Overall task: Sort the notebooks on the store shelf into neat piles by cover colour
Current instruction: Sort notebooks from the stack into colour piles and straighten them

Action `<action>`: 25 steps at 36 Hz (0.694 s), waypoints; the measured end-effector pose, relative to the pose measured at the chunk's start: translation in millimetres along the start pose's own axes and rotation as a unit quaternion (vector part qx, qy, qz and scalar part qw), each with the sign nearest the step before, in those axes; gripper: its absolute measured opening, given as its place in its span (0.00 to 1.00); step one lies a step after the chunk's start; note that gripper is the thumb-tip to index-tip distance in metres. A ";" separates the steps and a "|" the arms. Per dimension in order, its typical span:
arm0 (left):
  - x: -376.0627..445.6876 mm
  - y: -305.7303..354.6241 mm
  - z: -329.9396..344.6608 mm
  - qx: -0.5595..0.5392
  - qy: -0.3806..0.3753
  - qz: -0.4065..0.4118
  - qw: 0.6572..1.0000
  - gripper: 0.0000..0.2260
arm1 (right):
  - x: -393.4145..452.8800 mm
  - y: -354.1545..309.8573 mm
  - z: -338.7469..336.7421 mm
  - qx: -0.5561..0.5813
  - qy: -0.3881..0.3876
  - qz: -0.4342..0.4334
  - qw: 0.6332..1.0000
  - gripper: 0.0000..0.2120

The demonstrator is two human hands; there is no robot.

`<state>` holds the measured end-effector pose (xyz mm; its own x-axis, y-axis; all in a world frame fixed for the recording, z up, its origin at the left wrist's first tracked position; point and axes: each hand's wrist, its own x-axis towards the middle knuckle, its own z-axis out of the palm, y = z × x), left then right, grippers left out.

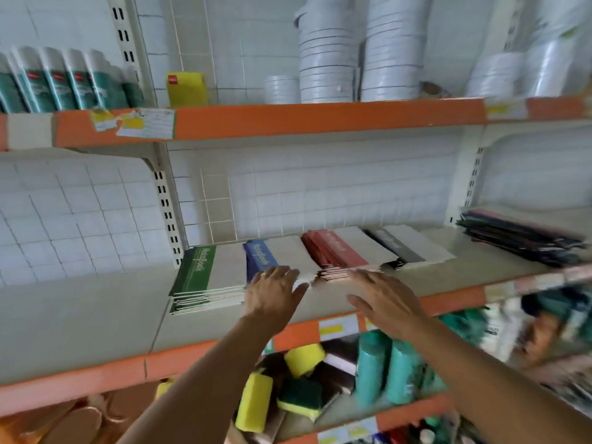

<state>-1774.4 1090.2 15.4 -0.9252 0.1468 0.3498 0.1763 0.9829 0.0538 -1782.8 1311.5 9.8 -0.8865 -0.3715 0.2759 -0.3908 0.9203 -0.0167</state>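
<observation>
Blue notebook pile [275,257] under flat left grip [272,293].

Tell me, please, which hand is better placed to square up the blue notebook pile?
Left. The left hand already has its fingers on the blue pile; the right hand is by the red pile.

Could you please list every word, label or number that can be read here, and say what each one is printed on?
"Notebook": green notebook pile, white lettering on the green spine strip.
"Notebook": blue notebook pile, on the blue strip, partly behind the left hand.
Red notebook pile and black notebook pile: lettering blurred.
Shelf-edge price labels, spray cans, yellow pack: unreadable.
</observation>
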 end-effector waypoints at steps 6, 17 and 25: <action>1.2 101.0 14.1 -0.004 0.001 0.054 0.999 0.20 | -68.3 86.6 -16.6 -0.015 -0.014 0.060 0.998 0.37; 25.5 256.2 36.5 -0.025 -0.032 0.143 0.989 0.20 | -176.8 224.1 -38.6 -0.052 -0.015 0.182 0.982 0.26; 63.3 339.8 57.2 -0.046 -0.036 0.201 0.978 0.20 | -210.0 299.2 -49.0 -0.051 -0.010 0.261 0.964 0.25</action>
<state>-1792.3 1439.8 2.4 -0.7955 0.5307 0.2924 0.5575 0.8301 0.0101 -1701.5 1670.9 -6.0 -0.9606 0.1446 0.2374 0.1356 0.9893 -0.0539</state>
